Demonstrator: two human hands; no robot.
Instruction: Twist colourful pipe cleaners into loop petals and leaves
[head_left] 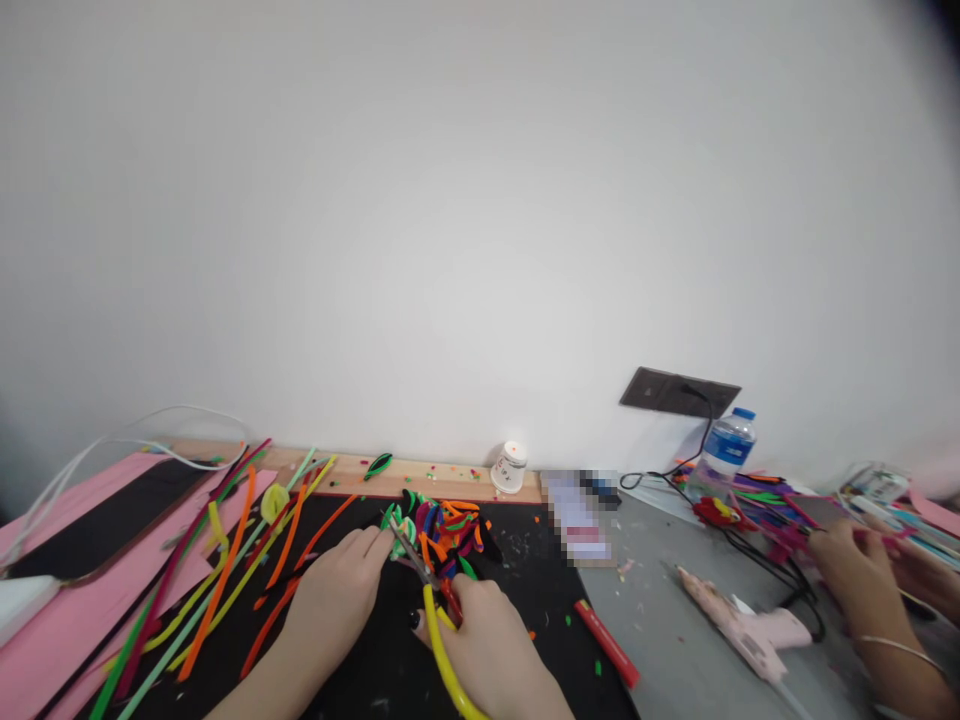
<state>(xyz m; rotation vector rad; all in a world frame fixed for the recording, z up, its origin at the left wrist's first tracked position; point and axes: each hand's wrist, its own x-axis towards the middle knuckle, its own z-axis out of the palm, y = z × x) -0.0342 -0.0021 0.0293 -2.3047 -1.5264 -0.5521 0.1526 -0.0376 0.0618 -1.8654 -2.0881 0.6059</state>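
Note:
My left hand (pixel 337 585) rests on the black mat (pixel 540 580), fingers pinched on a small green pipe-cleaner loop (pixel 397 525). My right hand (pixel 491 640) grips yellow-handled scissors (pixel 431 600). Their blades point up and left, tips at the green loop just beside my left fingertips. Directly behind the scissors lies a pile of short bent pipe-cleaner pieces (pixel 450 530) in orange, blue, green and red.
Long pipe cleaners (pixel 232 570) fan out at left over pink sheets (pixel 60 630). A red stick (pixel 607 645) and a pink glue gun (pixel 742 625) lie at right. Another person's hands (pixel 862 575) work at far right. A water bottle (pixel 726 445) and small jar (pixel 510 467) stand by the wall.

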